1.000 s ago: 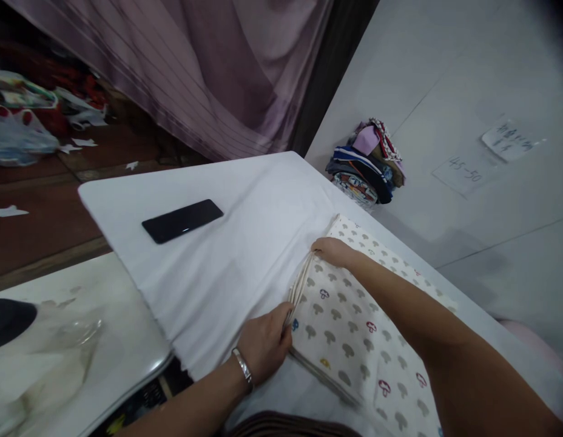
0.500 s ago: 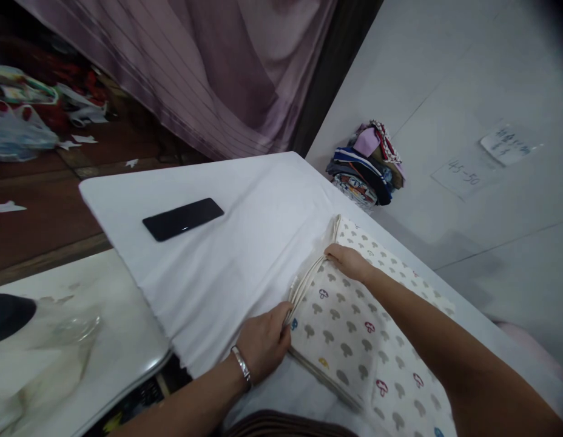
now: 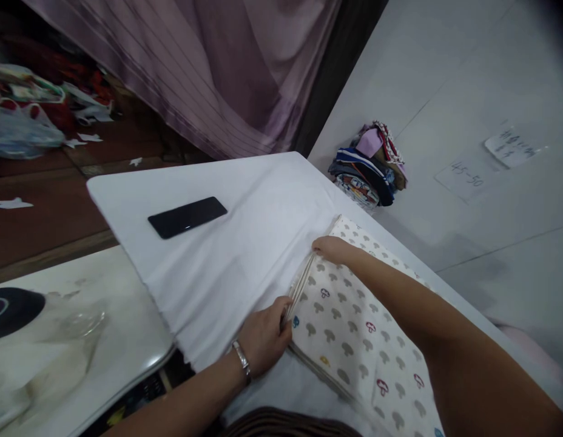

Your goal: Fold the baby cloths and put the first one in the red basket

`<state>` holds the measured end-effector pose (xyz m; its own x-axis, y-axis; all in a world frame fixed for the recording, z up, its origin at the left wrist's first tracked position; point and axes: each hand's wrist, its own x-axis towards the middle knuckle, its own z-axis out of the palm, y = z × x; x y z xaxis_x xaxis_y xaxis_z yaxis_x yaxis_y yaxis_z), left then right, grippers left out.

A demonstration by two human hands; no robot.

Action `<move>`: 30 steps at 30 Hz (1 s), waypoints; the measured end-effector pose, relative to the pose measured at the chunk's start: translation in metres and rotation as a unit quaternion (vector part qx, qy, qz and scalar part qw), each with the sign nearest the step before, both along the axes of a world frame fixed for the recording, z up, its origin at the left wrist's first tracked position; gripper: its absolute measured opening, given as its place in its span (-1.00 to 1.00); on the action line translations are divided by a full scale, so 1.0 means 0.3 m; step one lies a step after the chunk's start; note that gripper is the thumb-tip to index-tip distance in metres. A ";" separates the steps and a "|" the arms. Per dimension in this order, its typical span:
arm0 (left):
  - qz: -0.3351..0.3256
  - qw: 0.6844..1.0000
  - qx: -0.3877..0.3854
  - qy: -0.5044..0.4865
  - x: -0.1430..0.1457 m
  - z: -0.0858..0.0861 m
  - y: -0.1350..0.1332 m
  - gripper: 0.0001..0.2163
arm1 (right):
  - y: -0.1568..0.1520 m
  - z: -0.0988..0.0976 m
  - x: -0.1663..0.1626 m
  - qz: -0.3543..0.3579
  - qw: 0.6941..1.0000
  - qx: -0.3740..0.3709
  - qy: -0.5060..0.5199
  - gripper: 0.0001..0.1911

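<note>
A folded cream fabric printed with grey, red, blue and yellow mushrooms lies in layers on the white-covered table. My left hand, with a silver bracelet at the wrist, pinches the layered edge at the fabric's near left corner. Further up that same edge, my right hand grips the layers, thumb and fingers closed on them. My right forearm crosses over the fabric and hides part of it.
A black phone lies on the table's left part. Folded clothes are stacked by the wall. A white side table stands lower left. A purple curtain hangs behind, and plastic bags sit on the floor.
My right hand has moved slightly left and up along with the fabric's edge, which looks straighter now. My left hand stays on its corner. The view has shifted slightly.
</note>
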<state>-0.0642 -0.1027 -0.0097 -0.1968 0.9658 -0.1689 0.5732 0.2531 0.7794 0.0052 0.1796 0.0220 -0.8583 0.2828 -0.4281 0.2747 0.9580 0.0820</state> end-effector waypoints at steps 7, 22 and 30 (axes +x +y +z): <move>0.007 1.000 0.014 -0.010 0.000 -0.008 0.000 -0.74 | -0.009 0.020 -0.020 -0.047 0.998 0.022 -0.043 -0.76; 0.008 1.000 0.015 -0.018 -0.001 -0.032 0.008 -0.72 | 0.009 0.032 -0.013 0.066 0.996 0.031 -0.046 -0.86; 0.033 0.997 0.048 -0.040 0.001 -0.034 0.003 -0.70 | 0.012 0.058 -0.021 0.025 0.999 0.029 -0.026 -0.79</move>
